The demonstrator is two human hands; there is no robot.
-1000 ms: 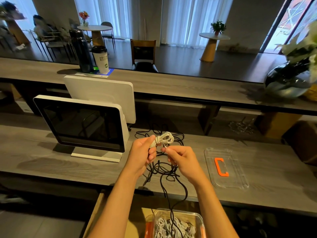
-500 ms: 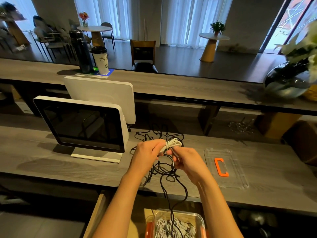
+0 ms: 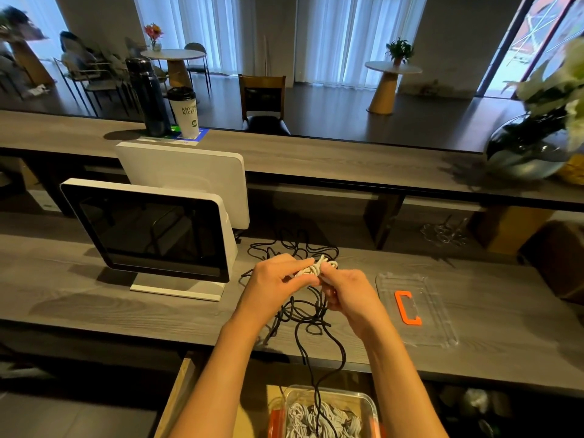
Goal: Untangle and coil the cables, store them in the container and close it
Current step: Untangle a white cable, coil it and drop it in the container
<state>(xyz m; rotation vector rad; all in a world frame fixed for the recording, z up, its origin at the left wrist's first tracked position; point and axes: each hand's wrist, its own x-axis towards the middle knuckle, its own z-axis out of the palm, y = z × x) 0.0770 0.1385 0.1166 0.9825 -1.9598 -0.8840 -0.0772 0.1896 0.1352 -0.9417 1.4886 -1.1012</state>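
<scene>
Beyond the raised wooden counter (image 3: 316,159), a dark floor (image 3: 331,115) holds two round café tables (image 3: 392,69), a wooden chair (image 3: 262,96) between them, and bright white curtains (image 3: 347,36) behind.

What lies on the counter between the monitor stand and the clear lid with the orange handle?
In the head view, the tangled black cable lies there, with both hands above it.

Café — service counter (image 3: 316,159) with POS terminal (image 3: 148,229), takeaway cup (image 3: 185,110), round tables (image 3: 173,55) beyond.

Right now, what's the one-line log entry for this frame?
both hands grip white cable coil | black cable tangled | container open | lid aside
</scene>
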